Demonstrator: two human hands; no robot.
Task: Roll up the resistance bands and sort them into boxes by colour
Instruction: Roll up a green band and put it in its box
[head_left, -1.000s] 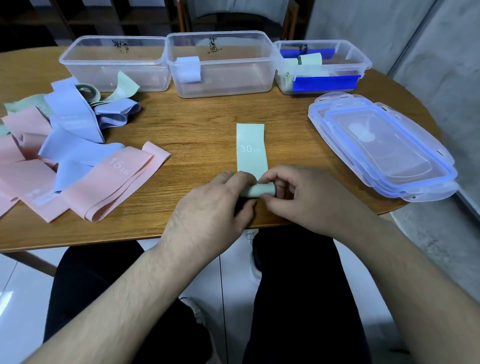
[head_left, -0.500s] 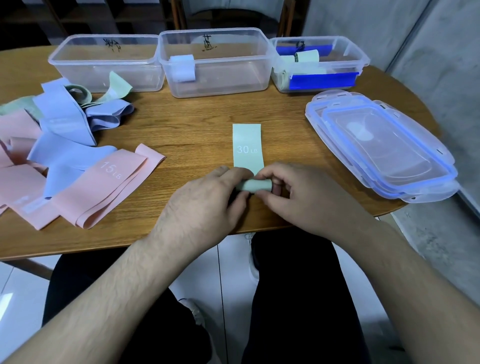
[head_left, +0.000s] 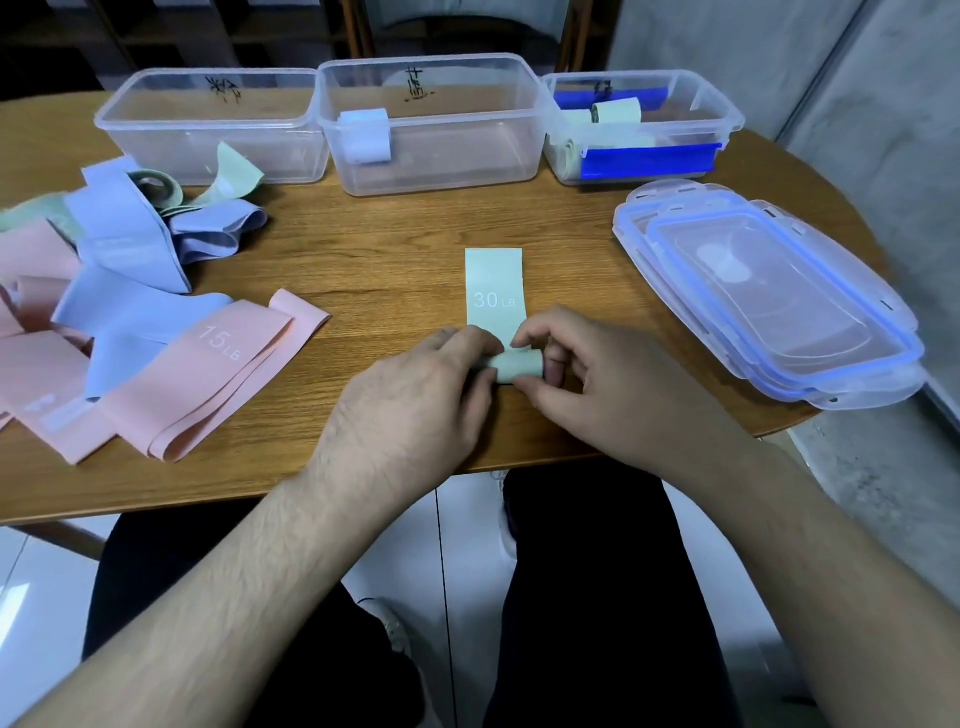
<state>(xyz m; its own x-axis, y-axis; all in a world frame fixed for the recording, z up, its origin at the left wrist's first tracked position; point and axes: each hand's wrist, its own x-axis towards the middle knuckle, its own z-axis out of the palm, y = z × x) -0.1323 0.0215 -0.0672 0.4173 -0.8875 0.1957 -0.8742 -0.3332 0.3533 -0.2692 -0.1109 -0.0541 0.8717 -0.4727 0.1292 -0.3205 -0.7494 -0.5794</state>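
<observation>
A mint green band (head_left: 494, 283) marked 30 LB lies flat on the table, its near end wound into a small roll. My left hand (head_left: 415, 395) and my right hand (head_left: 587, 379) pinch that roll from either side. Three clear boxes stand along the back: the left box (head_left: 171, 119) holds nothing I can see, the middle box (head_left: 467, 161) holds a blue roll (head_left: 363, 136), and the right box (head_left: 696, 104) holds green rolls (head_left: 615, 110). A heap of pink, blue and green bands (head_left: 109, 291) lies at the left.
Stacked clear lids with blue seals (head_left: 769, 296) lie at the right, near the table's rounded edge. A pink 15 LB band (head_left: 228, 374) stretches toward the middle. A chair back stands behind the boxes. My legs show below the table's front edge (head_left: 156, 499).
The roll has grown a little and moved up the green band, so the flat part is shorter. My right index finger has lifted over the top of the roll.
</observation>
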